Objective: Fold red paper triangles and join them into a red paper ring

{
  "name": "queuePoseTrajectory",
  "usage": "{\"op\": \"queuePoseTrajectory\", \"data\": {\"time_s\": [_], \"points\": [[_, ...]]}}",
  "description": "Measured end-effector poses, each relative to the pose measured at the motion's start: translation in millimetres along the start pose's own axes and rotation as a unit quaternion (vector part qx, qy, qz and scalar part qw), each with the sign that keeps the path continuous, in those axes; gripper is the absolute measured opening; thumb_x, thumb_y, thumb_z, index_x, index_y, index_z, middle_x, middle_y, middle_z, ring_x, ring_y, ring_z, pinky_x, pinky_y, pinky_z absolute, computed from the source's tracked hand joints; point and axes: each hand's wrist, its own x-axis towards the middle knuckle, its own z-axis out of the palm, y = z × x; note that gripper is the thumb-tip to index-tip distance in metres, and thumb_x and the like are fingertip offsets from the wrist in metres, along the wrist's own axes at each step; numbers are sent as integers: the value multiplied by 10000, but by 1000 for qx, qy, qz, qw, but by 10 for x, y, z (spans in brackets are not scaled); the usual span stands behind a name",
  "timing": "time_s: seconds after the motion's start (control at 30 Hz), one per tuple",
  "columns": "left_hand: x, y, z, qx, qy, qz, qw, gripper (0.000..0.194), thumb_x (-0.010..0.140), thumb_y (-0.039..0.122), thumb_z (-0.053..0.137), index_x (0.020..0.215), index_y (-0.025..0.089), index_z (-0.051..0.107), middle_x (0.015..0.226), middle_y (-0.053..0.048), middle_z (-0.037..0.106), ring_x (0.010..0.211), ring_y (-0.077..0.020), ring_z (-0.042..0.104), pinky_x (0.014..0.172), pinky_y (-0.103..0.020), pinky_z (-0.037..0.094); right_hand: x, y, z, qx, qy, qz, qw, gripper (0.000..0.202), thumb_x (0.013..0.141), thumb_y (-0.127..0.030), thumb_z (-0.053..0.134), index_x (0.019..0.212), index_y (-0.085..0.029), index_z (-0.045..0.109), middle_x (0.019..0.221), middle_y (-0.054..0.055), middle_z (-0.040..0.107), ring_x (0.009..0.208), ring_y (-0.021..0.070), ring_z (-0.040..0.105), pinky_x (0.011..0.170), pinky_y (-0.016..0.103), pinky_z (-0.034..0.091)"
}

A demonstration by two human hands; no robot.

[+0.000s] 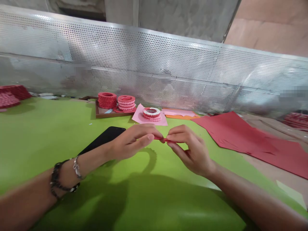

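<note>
Between my two hands is a thin red paper ring, seen almost edge-on, and a curved shadow falls on the table below it. My left hand pinches its left side between thumb and fingers. On the other side, the thumb and fingertips of my right hand grip it close to the middle. Just beyond the hands, a small stack of red, pink and white rings rests on a pink paper sheet. A black phone lies partly behind my left wrist.
Taller stacks of red rings and pink rings stand by a brown tray. Large red sheets cover the right side of the green table. A perforated metal panel closes off the back. More scalloped pieces sit far left.
</note>
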Motion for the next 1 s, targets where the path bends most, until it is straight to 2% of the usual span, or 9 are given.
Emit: {"op": "queuePoseTrajectory", "data": {"time_s": [0.4, 0.67, 1.0], "points": [[27, 31, -4, 36, -23, 33, 999, 298, 912, 323, 340, 888, 156, 586, 718, -28, 589, 639, -137, 521, 608, -234, 426, 13, -15, -7, -8, -6, -15, 1000, 135, 863, -110, 509, 906, -225, 563, 872, 31, 589, 802, 122, 586, 667, 253, 517], [30, 24, -5, 43, -35, 22, 998, 273, 894, 293, 357, 902, 158, 594, 734, -28, 588, 658, -138, 519, 619, -240, 423, 9, 14, -26, -34, -15, -16, 999, 121, 862, -113, 515, 888, -216, 570, 853, 36, 602, 803, 132, 600, 669, 265, 522], [45, 14, 4, 73, -16, 40, 996, 228, 882, 241, 383, 912, 144, 587, 722, -10, 596, 629, -114, 511, 588, -211, 408, 12, 28, -33, -54, -14, -27, 998, 104, 852, -103, 533, 878, -192, 582, 850, 48, 624, 799, 133, 618, 671, 263, 536]]}}
